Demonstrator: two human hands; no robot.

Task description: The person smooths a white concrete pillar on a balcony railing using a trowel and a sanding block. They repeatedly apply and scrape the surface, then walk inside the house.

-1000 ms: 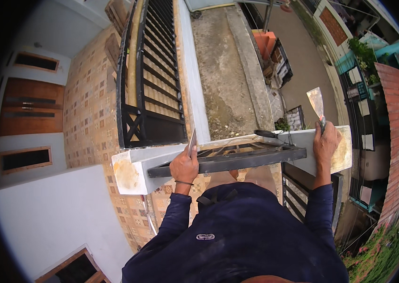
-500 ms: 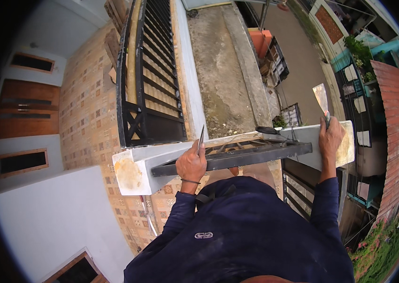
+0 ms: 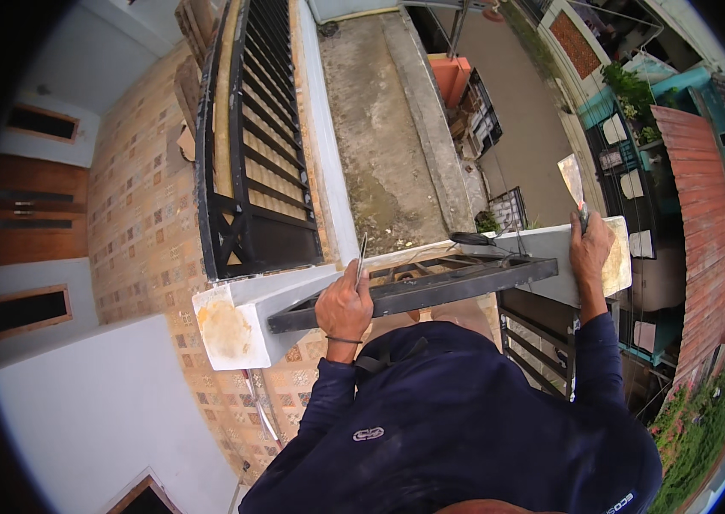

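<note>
My left hand point(image 3: 344, 304) is closed around a thin, flat-bladed tool point(image 3: 362, 248), seen nearly edge-on with its tip pointing away from me; its exact kind is unclear. That hand rests at the black metal railing point(image 3: 431, 291) in front of my body. In my right hand point(image 3: 590, 253) is a putty knife point(image 3: 572, 182), gripped by its dark handle, its pale, smeared blade pointing up and away. The right hand is over the white pillar point(image 3: 616, 257) at the railing's right end. Another white pillar point(image 3: 225, 330), its top stained yellowish, stands at the left end.
Beyond the railing lies a rough concrete strip point(image 3: 380, 128) beside a white wall edge. A black barred gate point(image 3: 268, 163) stands at the left over a patterned tile floor point(image 3: 135, 171). Dark cord point(image 3: 474, 238) lies near the railing. On the right, a street drops below, past a red corrugated roof point(image 3: 697, 214).
The whole scene has shifted slightly left in the view, as my head turned a little. Both hands keep their grips and nearly the same places at the railing and right pillar.
</note>
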